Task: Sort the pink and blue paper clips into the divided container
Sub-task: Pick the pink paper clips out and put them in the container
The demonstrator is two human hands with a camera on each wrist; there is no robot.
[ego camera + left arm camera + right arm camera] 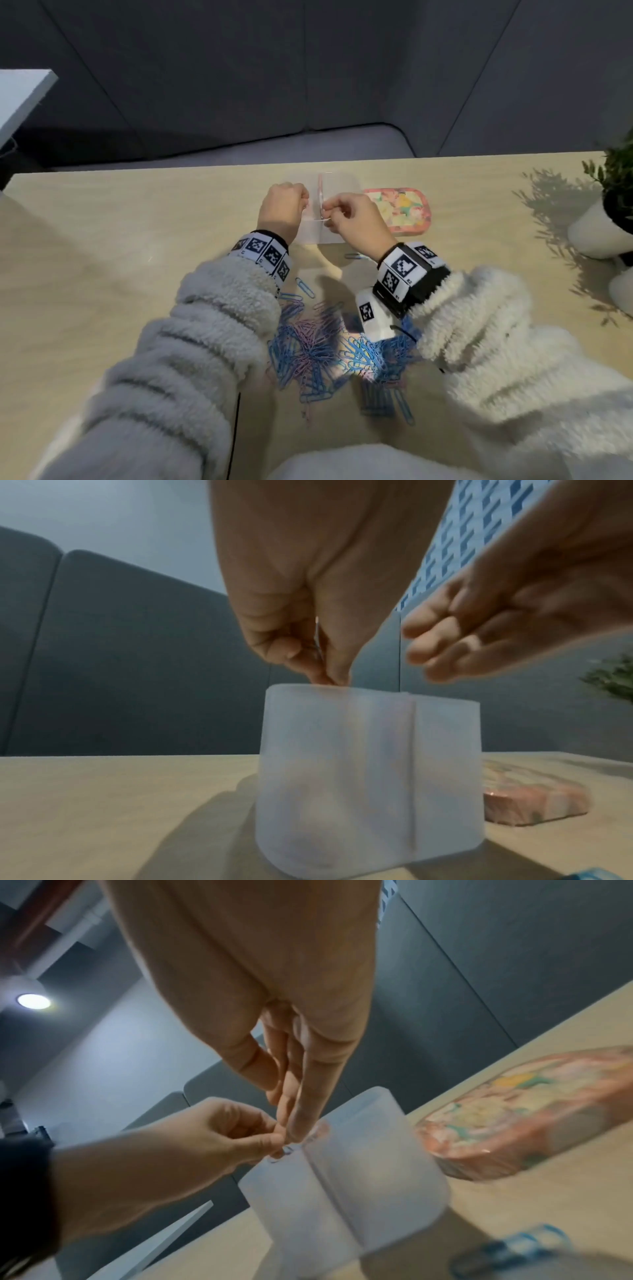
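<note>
Clip pile (329, 349): nearest the person, on the table (102, 240) on the near side of the divided container; blue and pink clips tangled together, blue the more numerous, a few strays lying between the heap and the container.
Left hand (286, 207): over the container's left compartment; in the left wrist view thumb and fingertips (329, 674) pinch together just above the rim, with a thin glint of wire between them, so it seems to hold a clip (284, 1150) whose colour I cannot tell.
Right hand (352, 216): over the divider, fingers bunched and meeting the left hand's fingertips; whether it grips anything I cannot tell.
Divided container (369, 777): frosted, translucent, upright, one wall splitting it into two; contents hidden by the frosting.
Handling: clips are light, stiff, smooth wire; they snag each other in a heap. Best pinched flat across the loops, lifting singly and shaking off hangers-on.
Lid (397, 210): patterned pink, just right of the container.
Plant (616, 192): far right of the container, well apart.
</note>
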